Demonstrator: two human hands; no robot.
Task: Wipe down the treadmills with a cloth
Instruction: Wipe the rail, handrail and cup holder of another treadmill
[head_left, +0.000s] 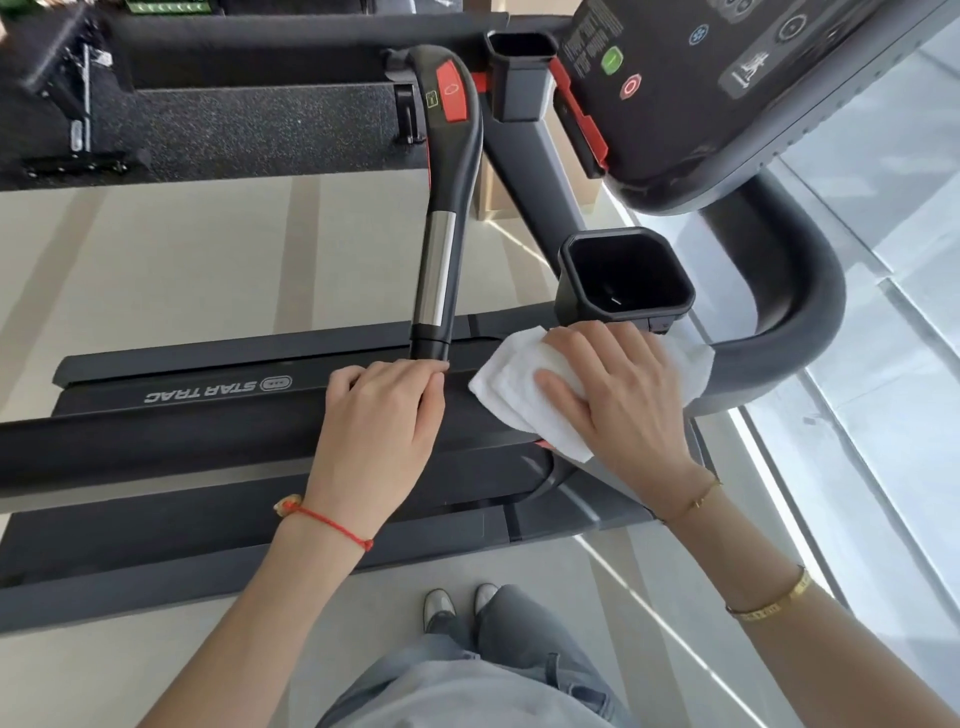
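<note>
A dark grey treadmill fills the view, with its near side handrail (208, 441) running left to right. My right hand (618, 400) lies flat on a folded white cloth (511, 395) and presses it onto the rail near the curved corner. My left hand (382, 426) grips the same rail just left of the cloth, fingers curled over its far side. A black and silver inner handlebar (439, 260) with a red pad rises from behind my left hand.
A black cup holder (626, 283) stands just beyond the cloth, a second one (519, 73) farther back. The console (701, 78) with green and red buttons hangs at upper right. The belt and deck (171, 387) lie below the rail. My shoes (460, 605) stand on pale floor.
</note>
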